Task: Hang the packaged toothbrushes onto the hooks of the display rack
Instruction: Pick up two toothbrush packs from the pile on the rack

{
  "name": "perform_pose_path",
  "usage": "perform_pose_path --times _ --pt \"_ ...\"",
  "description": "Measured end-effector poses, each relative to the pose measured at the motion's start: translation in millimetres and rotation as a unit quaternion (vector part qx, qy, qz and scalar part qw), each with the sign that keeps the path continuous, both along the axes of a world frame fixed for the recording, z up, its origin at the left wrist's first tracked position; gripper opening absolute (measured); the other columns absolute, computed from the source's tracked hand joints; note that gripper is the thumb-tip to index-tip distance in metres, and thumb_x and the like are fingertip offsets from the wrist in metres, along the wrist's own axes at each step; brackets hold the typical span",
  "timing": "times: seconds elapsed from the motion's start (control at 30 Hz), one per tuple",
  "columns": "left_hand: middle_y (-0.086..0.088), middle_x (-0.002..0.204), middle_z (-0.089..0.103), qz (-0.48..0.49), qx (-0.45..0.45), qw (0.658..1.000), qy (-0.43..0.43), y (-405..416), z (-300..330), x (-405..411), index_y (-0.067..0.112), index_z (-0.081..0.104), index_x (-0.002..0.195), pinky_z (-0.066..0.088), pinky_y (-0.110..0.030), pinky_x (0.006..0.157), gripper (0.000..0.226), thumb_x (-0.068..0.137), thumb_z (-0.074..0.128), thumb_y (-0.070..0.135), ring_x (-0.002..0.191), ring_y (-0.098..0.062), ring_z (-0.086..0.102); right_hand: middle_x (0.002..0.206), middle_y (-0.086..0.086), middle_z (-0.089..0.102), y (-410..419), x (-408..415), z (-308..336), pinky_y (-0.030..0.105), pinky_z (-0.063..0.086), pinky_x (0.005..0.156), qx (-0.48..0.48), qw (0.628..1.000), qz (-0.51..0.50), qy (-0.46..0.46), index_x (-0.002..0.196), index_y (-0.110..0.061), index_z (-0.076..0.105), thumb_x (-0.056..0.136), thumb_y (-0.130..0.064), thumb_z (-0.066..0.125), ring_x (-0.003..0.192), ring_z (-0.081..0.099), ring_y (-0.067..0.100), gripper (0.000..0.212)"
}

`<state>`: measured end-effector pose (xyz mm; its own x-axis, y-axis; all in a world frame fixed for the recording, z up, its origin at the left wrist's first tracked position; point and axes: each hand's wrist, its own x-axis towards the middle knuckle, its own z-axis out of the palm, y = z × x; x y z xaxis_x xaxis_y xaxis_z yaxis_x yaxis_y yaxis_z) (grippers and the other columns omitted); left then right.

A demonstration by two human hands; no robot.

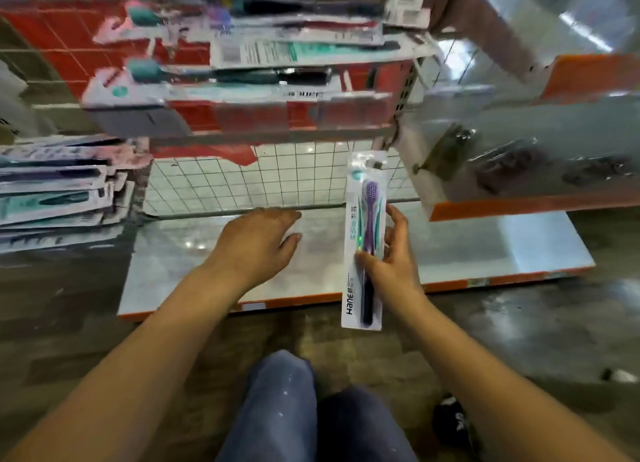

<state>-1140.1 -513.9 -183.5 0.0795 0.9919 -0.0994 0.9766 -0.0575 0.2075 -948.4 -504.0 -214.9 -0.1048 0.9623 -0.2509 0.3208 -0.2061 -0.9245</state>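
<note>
A packaged toothbrush [366, 240] with a purple head is held upright in the right hand [391, 261], thumb across the front of the card and fingers curled round its far edge. The grip sits near the middle of the pack, probably so that the top, where the hanging hole should be, is left free for a hook. That top end is raised in front of the wire grid [242, 181] of the rack, close to the grid's right edge and just below the red panel [69, 46]; a small dark hook tip seems to be seen beside it, though whether the card is already threaded cannot be told.

The left hand [256, 243] is held palm down with loosely extended fingers, left of the pack and in front of the grid's lower edge, above the grey base shelf [485, 254]. Nothing is gripped by it; it is likely kept ready to steady the card.

Above the grid, hung toothbrush packs [242, 77] are seen, blurred. More packs [52, 191] lie to the grid's left.
</note>
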Motion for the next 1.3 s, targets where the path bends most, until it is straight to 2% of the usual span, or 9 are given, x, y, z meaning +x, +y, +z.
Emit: perform_pose_path --times 0.2,0.4,0.5,0.73,0.87,1.0,1.17,1.23,1.3 --pt "-0.004 0.118 0.060 -0.010 0.051 0.999 0.003 61.1 -89.7 -9.7 0.021 0.047 0.133 0.041 -0.030 0.079 0.040 0.096 0.042 0.036 0.110 -0.024 0.052 0.130 0.004 0.052 61.1 -19.4 -90.4 0.041 0.051 0.091 0.080 0.997 -0.012 0.012 0.143 -0.031 0.018 0.085 0.004 0.055 0.108 0.057 0.020 0.078" --pt "-0.001 0.129 0.055 0.007 0.156 0.987 0.028 114.2 -139.5 -23.8 0.025 0.043 0.137 0.041 -0.035 0.097 0.043 0.096 0.043 0.038 0.121 -0.024 0.048 0.099 -0.029 0.048 115.9 -43.9 -150.5 0.036 0.052 0.088 0.214 0.976 -0.012 0.041 0.143 -0.029 0.022 0.084 0.001 0.058 0.092 0.058 0.001 0.075" --pt "0.000 0.131 0.054 0.018 0.205 0.978 0.032 121.4 -147.6 -27.9 0.026 0.043 0.136 0.038 -0.032 0.096 0.042 0.096 0.043 0.039 0.120 -0.023 0.048 0.097 -0.028 0.048 129.3 -53.3 -168.4 0.025 0.051 0.078 0.264 0.961 -0.033 0.070 0.144 -0.027 0.020 0.085 0.004 0.055 0.083 0.058 -0.008 0.075" --pt "0.002 0.132 0.054 0.011 0.259 0.966 0.019 119.6 -132.2 -42.8 0.025 0.044 0.137 0.034 -0.027 0.097 0.043 0.095 0.046 0.036 0.122 -0.019 0.047 0.101 -0.024 0.051 126.8 -64.1 -160.8 0.035 0.055 0.081 0.285 0.952 0.005 0.112 0.141 -0.038 0.020 0.088 -0.001 0.056 0.090 0.061 0.005 0.074" --pt "-0.005 0.119 0.063 0.001 0.298 0.955 -0.009 123.3 -119.8 -42.3 0.019 0.054 0.129 0.042 -0.034 0.089 0.039 0.093 0.051 0.035 0.112 -0.026 0.057 0.131 -0.003 0.049 134.1 -64.1 -144.1 0.042 0.051 0.093 0.298 0.946 0.023 0.128 0.126 -0.055 0.026 0.087 0.004 0.056 0.116 0.054 0.017 0.076" --pt "-0.003 0.119 0.062 0.014 0.301 0.953 -0.013 118.7 -117.5 -41.4 0.021 0.051 0.131 0.041 -0.034 0.090 0.041 0.094 0.045 0.039 0.114 -0.025 0.055 0.137 0.002 0.047 139.9 -66.4 -137.7 0.035 0.051 0.094 0.332 0.935 0.027 0.122 0.127 -0.052 0.024 0.087 0.002 0.057 0.120 0.052 0.015 0.075" --pt "0.007 0.135 0.051 0.036 0.258 0.966 0.008 109.0 -119.1 -48.4 0.032 0.040 0.137 0.036 -0.026 0.097 0.042 0.097 0.040 0.040 0.123 -0.016 0.046 0.114 -0.018 0.056 141.5 -80.0 -140.5 0.014 0.052 0.078 0.339 0.929 0.032 0.145 0.134 -0.046 0.026 0.087 0.002 0.057 0.097 0.056 -0.008 0.074" --pt "0.007 0.135 0.051 0.045 0.257 0.965 0.005 107.2 -117.2 -56.0 0.031 0.041 0.137 0.037 -0.028 0.098 0.042 0.096 0.041 0.039 0.122 -0.017 0.047 0.113 -0.031 0.054 141.5 -87.9 -138.4 0.018 0.051 0.084 0.340 0.926 0.041 0.158 0.132 -0.047 0.029 0.086 0.004 0.057 0.099 0.054 -0.014 0.075" --pt "0.005 0.132 0.054 0.052 0.261 0.964 -0.002 107.4 -115.7 -62.2 0.029 0.044 0.136 0.040 -0.030 0.096 0.041 0.096 0.044 0.038 0.119 -0.019 0.051 0.131 -0.023 0.050 139.9 -95.7 -133.1 0.031 0.049 0.096 0.344 0.924 0.052 0.161 0.130 -0.052 0.031 0.086 0.006 0.056 0.113 0.052 -0.004 0.077"
